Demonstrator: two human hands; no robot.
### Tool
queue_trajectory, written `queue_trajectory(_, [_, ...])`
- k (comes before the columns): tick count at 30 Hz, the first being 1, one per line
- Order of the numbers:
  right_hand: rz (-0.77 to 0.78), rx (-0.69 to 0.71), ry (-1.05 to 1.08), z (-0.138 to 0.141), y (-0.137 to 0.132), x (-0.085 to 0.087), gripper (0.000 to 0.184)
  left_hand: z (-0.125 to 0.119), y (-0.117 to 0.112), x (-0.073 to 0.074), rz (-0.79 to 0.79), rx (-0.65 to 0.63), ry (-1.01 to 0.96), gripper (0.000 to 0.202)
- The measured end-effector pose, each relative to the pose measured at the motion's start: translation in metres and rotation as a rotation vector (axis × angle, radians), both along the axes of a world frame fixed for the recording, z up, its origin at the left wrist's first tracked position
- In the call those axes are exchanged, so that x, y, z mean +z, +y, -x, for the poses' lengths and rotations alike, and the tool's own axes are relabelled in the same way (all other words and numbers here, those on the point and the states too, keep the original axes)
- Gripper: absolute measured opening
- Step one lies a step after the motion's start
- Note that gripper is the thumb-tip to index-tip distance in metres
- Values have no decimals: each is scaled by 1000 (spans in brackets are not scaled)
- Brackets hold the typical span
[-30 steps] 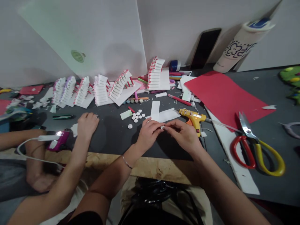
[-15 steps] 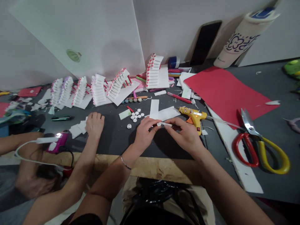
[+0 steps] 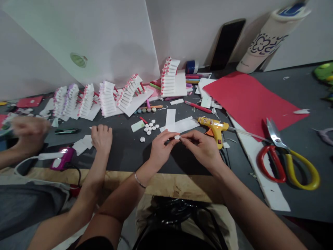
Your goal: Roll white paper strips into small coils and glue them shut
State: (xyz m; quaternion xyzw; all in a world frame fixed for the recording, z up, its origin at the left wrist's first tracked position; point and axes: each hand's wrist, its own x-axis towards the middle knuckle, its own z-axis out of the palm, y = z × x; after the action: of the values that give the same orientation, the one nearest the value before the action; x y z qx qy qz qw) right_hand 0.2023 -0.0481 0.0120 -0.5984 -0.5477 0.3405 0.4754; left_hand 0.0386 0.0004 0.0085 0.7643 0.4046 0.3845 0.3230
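1. At the clock's centre, between your hands, a small white disc [image 3: 177, 137] is held over the table; your left hand [image 3: 160, 147] pinches it between thumb and forefinger.
2. Your right hand [image 3: 204, 148] has its fingertips together at the disc's right edge; whether they clamp it cannot be told.
3. Between 2 and 3 o'clock, a yellow glue gun [image 3: 216, 129] lies just beside your right hand. Scissors [image 3: 278, 140] lie farther at 3, partly over a white board [image 3: 278, 201]; a red sheet [image 3: 247, 95] spreads at 2.
4. Toward 12, paper strips [image 3: 170, 118] lie just past your fingers; at 10, more white discs [image 3: 149, 128] are clustered.
5. At 9, well apart, a co-worker's hand [image 3: 101, 138] rests on the table.
6. Dark tabletop [image 3: 127, 149] shows between that hand and yours; the wooden edge [image 3: 179, 185] runs along 6.
7. From 10 to 12, paper staircases [image 3: 107, 99] line the back.
8. Between 1 and 2, a lidded bottle [image 3: 262, 47] stands by the wall, its contents hidden.
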Motion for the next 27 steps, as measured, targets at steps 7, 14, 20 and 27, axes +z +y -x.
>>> queue_trajectory(7, [-65, -16, -91, 1, -1, 2, 19, -1, -1, 0, 106, 48, -67, 19])
queue_trajectory(14, [-110, 25, -137, 1, -1, 3, 17, -2, 2, -8, 236, 54, -204, 25])
queue_trajectory(20, [-57, 84, -87, -1, 0, 4, 16, -1, 2, 1, 241, 14, -150, 35])
queue_trajectory(27, [57, 156, 57, -4, 1, 3, 18, 1, 1, 5, 102, -23, 44, 33])
